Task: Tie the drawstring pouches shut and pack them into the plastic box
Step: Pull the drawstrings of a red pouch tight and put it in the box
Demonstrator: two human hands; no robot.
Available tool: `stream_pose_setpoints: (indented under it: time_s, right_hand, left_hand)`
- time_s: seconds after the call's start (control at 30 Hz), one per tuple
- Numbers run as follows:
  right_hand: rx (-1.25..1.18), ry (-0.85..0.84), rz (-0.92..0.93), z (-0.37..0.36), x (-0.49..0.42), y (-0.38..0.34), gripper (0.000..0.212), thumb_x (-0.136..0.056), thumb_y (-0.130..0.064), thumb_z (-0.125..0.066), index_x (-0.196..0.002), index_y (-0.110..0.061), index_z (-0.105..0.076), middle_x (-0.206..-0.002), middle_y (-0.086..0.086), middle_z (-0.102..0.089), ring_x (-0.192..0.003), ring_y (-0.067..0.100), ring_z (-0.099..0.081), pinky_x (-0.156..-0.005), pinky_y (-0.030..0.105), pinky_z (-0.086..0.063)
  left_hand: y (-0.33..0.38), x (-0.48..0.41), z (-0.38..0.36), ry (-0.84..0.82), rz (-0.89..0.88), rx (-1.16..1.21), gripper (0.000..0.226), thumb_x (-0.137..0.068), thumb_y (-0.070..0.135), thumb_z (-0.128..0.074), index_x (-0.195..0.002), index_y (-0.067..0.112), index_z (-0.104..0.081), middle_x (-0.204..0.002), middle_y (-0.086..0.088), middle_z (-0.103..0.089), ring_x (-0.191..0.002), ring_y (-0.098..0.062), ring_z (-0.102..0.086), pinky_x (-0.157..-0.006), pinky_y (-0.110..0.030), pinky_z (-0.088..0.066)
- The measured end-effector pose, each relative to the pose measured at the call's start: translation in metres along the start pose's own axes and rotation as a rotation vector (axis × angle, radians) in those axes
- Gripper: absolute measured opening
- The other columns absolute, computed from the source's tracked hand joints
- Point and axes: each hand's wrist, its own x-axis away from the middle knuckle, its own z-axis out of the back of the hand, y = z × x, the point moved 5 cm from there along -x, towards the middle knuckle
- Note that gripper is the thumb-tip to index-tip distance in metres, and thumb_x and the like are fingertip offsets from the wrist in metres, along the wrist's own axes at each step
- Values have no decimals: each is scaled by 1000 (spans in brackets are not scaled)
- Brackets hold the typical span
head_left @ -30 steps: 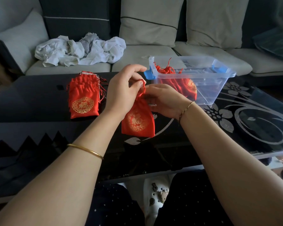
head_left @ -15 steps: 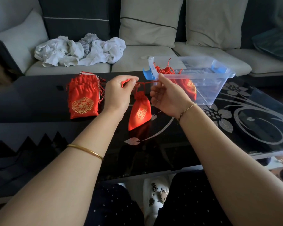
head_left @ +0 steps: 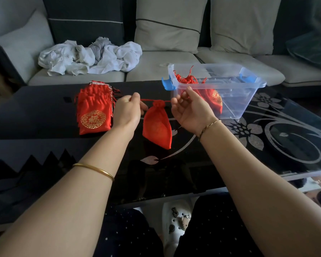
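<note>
Here, the fingers of the left hand (head_left: pixel 126 110) are curled closed, pinching 1 end of a red drawstring (head_left: pixel 148 100), while the thumb and fingers of the right hand (head_left: pixel 190 110) pinch the other end. The cord runs taut and level between the 2 hands. A red drawstring pouch (head_left: pixel 157 127) hangs from its middle, neck gathered shut, its body tilted slightly with the bottom corner near or on the table; which of these cannot be told.

At 9 o'clock from the left hand, just beside it, lies a stack of red pouches (head_left: pixel 94 112) with a gold round emblem on top, flat on the black glass table (head_left: pixel 267 145). At 1 o'clock from the right hand sits a clear plastic box (head_left: pixel 230 89) with blue latches, holding several tied red pouches (head_left: pixel 211 95) against its left wall.

Each wrist wears a gold bracelet. Beyond the table, at 12 o'clock, is a grey sofa (head_left: pixel 156 67) with a heap of white cloth (head_left: pixel 89 56) on its left seat. At 6 o'clock, under the table edge, a white clog (head_left: pixel 176 223) shows between dark trouser legs.
</note>
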Motion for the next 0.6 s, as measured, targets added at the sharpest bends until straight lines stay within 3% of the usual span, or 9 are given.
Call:
stream_pose_setpoints:
  time_s: [0.17,0.3,0.4,0.5,0.6]
  right_hand:
    - [195,139,19,15,-3,-6,36,-98,-28,-45,-65,-15,-48,-51,-1,-52,-39,10,-50,-41,17,-43]
    - [336,224,16,22,-4,-3,32,-98,-26,-45,-69,-14,-49,-58,1,-52,-39,9,-50,-42,19,-43]
    - [327,208,12,21,-3,-3,32,-98,-25,-46,-68,-13,-51,-54,1,-55,-42,11,-52,-46,22,-45]
    - [280,170,72,15,-2,-8,33,-98,-23,-46,-68,-11,-51,-47,1,-59,-39,10,-53,-45,20,-46]
    - [302,93,187,5,0,-15,30,-98,-23,-47,-71,-9,-53,-56,4,-67,-39,9,-52,-43,19,-45]
  left_hand:
    - [-2,-2,10,89,95,93,41,-98,22,-37,-58,13,-46,-59,-2,-54,-54,-13,-48,-54,-26,-35]
    - [9,3,-3,-79,140,459,39,-99,19,-35,-60,16,-41,-78,2,-68,-74,-8,-63,-67,-25,-42]
    - [12,8,-8,-191,203,690,39,-100,23,-36,-63,17,-42,-65,5,-67,-69,-8,-67,-65,-23,-41]
    - [14,11,-9,-218,163,573,37,-99,25,-41,-64,17,-50,-53,8,-62,-56,-7,-63,-57,-22,-35]
    - [18,14,-11,-278,88,379,30,-94,23,-50,-68,17,-61,-55,8,-61,-54,-7,-56,-55,-22,-33]
